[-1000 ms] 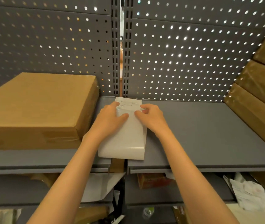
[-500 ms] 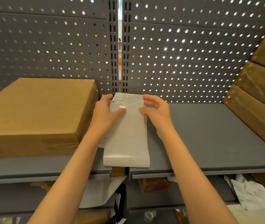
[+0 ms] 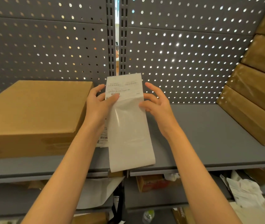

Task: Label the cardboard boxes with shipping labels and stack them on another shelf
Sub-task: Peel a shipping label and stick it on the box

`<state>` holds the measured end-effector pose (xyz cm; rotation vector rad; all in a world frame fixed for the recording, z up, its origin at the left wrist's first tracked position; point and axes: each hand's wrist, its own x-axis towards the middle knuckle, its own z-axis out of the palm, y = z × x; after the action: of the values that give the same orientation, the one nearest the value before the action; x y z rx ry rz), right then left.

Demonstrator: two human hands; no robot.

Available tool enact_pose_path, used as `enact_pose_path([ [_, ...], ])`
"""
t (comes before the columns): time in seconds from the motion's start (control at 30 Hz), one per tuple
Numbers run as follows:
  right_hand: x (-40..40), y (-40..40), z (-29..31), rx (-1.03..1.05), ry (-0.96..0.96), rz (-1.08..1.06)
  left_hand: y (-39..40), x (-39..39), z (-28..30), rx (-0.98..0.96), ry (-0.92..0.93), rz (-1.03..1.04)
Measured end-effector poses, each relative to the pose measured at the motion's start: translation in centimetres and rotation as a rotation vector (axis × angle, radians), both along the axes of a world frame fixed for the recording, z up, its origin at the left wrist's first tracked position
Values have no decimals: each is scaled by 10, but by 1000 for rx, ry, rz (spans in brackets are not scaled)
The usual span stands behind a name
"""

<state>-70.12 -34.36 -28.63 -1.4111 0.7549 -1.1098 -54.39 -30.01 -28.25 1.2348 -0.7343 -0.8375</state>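
Observation:
A long white strip of shipping labels point(image 3: 128, 126) hangs upright in front of me above the grey shelf point(image 3: 209, 143). My left hand point(image 3: 98, 105) pinches its upper left edge with the thumb across the printed part. My right hand point(image 3: 156, 103) holds the right edge, fingers spread and loosely curled. A flat cardboard box point(image 3: 31, 113) lies on the shelf just left of my left hand. Another printed label point(image 3: 104, 139) lies on the shelf beside that box, partly hidden by my left wrist.
A stack of cardboard boxes point(image 3: 257, 94) leans at the right end of the shelf. Perforated grey back panels point(image 3: 185, 54) close the rear. The lower shelf holds crumpled papers point(image 3: 243, 193), a small box point(image 3: 152, 181) and a white sheet point(image 3: 96, 193).
Both hands have lifted the label strip off the shelf and raised it upright. The right hand's fingers have opened out along the strip's edge.

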Motion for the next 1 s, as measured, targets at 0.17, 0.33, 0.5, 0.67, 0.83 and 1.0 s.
enact_pose_path([
  [0.17,-2,2,4,21,-44,40,7,-7,6,-131,-89,-35],
  [0.33,0,1,14,-24,-123,-56,14,-13,4,-184,-155,-100],
  [0.5,0,-2,18,-74,-139,-158,19,-13,2,-179,-199,-147],
  [0.67,0,-2,16,-112,-114,-198,19,-6,3,-199,-209,-124],
  [0.83,2,0,15,-122,-96,-187,18,-2,9,-256,-230,-55],
  [1.0,4,2,12,-107,-103,-166,17,-2,14,-306,-354,51],
])
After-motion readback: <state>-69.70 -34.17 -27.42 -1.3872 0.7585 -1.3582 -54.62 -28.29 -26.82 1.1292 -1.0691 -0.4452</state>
